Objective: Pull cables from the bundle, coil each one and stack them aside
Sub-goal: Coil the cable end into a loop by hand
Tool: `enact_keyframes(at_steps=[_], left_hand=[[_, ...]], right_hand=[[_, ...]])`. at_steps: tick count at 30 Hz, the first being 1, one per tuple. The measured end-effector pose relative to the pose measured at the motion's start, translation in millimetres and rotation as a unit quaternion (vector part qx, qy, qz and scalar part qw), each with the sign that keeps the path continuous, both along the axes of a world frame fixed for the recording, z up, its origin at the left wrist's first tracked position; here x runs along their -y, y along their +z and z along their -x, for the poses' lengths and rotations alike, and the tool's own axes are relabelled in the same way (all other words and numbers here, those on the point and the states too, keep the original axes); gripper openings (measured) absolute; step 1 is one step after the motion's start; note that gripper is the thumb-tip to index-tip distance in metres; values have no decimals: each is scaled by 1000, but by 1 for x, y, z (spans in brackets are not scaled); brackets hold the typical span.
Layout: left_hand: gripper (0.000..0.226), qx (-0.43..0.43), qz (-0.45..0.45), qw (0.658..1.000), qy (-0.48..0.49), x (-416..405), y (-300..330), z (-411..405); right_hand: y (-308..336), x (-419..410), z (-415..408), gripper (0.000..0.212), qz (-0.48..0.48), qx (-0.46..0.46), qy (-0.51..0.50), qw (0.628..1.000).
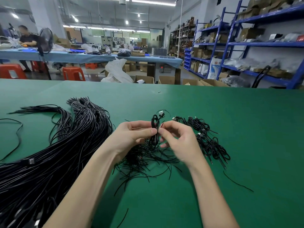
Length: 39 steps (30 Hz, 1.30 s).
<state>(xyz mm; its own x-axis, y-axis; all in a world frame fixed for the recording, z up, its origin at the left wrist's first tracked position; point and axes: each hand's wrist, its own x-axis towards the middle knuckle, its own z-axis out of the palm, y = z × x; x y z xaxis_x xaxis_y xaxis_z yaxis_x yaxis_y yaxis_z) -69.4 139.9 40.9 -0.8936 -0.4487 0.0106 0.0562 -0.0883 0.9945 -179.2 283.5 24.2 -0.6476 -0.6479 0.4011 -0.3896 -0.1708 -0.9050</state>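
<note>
Where the green table [230,129] meets the left edge, 1 loose cable [17,137] snakes alone, apart from the rest. Right of it lies the bundle [65,153]: a thick mass of long black cables fanning from the near-left corner up toward mid-table, its far ends splayed in 2 tufts. A plug [31,161] shows on the bundle's near-left part.

Left hand [131,135] comes in from the bottom, forearm over the bundle's right edge. Thumb and fingers pinch the coil [155,129] at its waist. The coil is a small black loop bunch held upright above the table, between both hands, with a connector [160,114] sticking out at its top. Under the hands sits a messy scatter of thin short wires [144,160], flat on the table.

Right hand [179,142] faces the left one, fingers curled, fingertips [162,131] at the coil's right side at the same waist level. It seems to pinch a strand there; cannot tell which strand exactly.

Right of the right hand, the stack [207,139] of coiled cables lies on the table in a rough line running near to far, connectors at the far end. 1 stray wire [236,182] lies alone near the right forearm.

Beyond the table: red stools [73,73], a blue-covered bench [82,56] with a seated person [27,40] far left, a fan [46,41], cardboard boxes [166,79] on the floor, blue racks [246,43] far right.
</note>
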Motion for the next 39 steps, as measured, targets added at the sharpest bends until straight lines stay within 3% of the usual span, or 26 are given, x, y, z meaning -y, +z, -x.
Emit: enact_keyframes(at_steps=[5,10,12,14,16,19,21,23,25,29,33,35,39], left_hand=[[38,0,9,999,-49,1,2,-4],[26,-51,144,988,11,-3,1,-3],[19,-74,220,972,31,-7,-2,-1],[18,-92,322,941,57,-11,-4,1],[22,-125,450,881,70,-12,-6,2],[29,-178,584,788,70,-13,-11,3],[28,-195,599,772,83,-15,-15,4],[32,-188,561,800,100,-16,-13,6],[39,-158,472,862,94,-17,-9,6],[38,-108,202,970,84,-21,0,9],[15,-117,-35,988,91,-25,4,11],[19,-108,-131,984,54,-23,5,11],[31,-22,-174,984,8,-18,3,9]], right_hand=[[3,-1,1,11,-25,-38,-1,999],[4,-2,3,9,-28,89,26,995],[3,-4,7,9,-69,103,4,992],[2,-3,11,11,-115,128,-26,985],[1,-3,13,16,-125,218,-25,968],[-3,-8,14,15,-45,422,53,904],[-8,-9,13,14,11,475,81,876],[-12,-7,13,13,20,419,73,905],[-12,-3,14,10,35,328,48,943],[-7,2,10,9,55,109,-37,992],[-3,2,2,12,82,-16,-63,994],[-2,-1,2,10,69,-48,-64,994],[0,-2,0,10,36,-119,-80,989]])
